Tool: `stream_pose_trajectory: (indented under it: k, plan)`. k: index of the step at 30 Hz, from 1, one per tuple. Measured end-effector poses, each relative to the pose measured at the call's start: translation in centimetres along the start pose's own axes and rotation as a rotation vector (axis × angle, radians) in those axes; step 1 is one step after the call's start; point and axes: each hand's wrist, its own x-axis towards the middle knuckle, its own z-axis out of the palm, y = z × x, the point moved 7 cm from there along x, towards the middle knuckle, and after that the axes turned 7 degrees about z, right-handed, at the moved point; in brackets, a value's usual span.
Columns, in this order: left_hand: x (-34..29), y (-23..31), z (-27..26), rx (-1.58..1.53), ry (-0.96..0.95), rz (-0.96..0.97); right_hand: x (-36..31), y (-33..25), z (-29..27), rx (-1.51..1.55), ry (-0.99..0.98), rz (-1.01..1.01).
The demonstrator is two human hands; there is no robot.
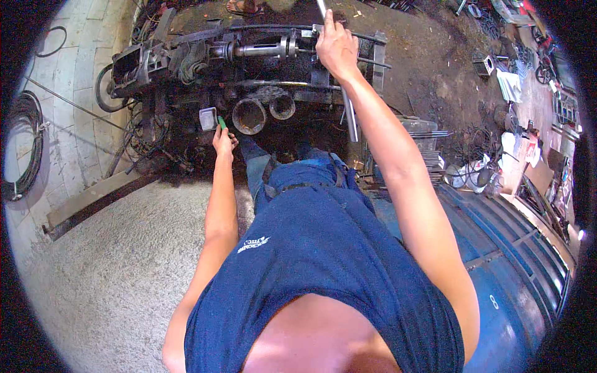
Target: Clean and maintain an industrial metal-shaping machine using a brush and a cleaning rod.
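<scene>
My right hand (337, 51) is closed around a long, straight metal bar (350, 118), with the index finger stretched along it. The bar slants across the right end of a greasy, dark machine (186, 59), which carries a bright metal shaft (264, 50). Lower and to the left, my left hand (224, 140) grips a green handle (222, 123). Beside that handle is a small pale rectangular piece (208, 119); I cannot tell whether the two are joined. Two round pipe openings, a larger one (249, 116) and a smaller one (282, 107), sit under the machine, right of my left hand.
Coiled black hose (25, 146) hangs on the pale wall at left. A blue ribbed metal panel (497, 261) lies at lower right. Metal rods (429, 133), wire and scrap clutter the right side. Another person's foot (244, 6) shows at the top edge.
</scene>
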Motion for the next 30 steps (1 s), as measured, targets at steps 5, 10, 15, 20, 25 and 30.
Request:
stream_pose_trajectory:
  k: [5, 10, 15, 20, 25, 30]
  plan:
    - [0.5, -0.6, -0.3, 0.045, -0.016, -0.004, 0.2, -0.3, 0.2, -0.027, 0.006, 0.003]
    - [2.1, -4.3, -1.2, 0.248, -0.124, -0.173, -0.3, 0.0, -1.3, 0.027, 0.010, 0.080]
    - [8.3, -8.7, -3.9, 0.615, -0.207, -0.093, 0.7, -1.8, -1.6, 0.086, -0.092, 0.070]
    - [7.7, -5.7, -0.2, 1.183, -0.093, 0.162, 0.8, -0.6, -1.5, 0.070, -0.071, 0.065]
    - [7.3, -4.1, -2.2, 1.489, -0.405, 0.100, -1.1, 5.8, -2.0, 0.566, 0.410, 0.237]
    - [-0.5, 2.8, -6.0, 1.091, -0.147, 0.431, -18.1, 16.8, 8.0, 0.656, -0.150, 1.267]
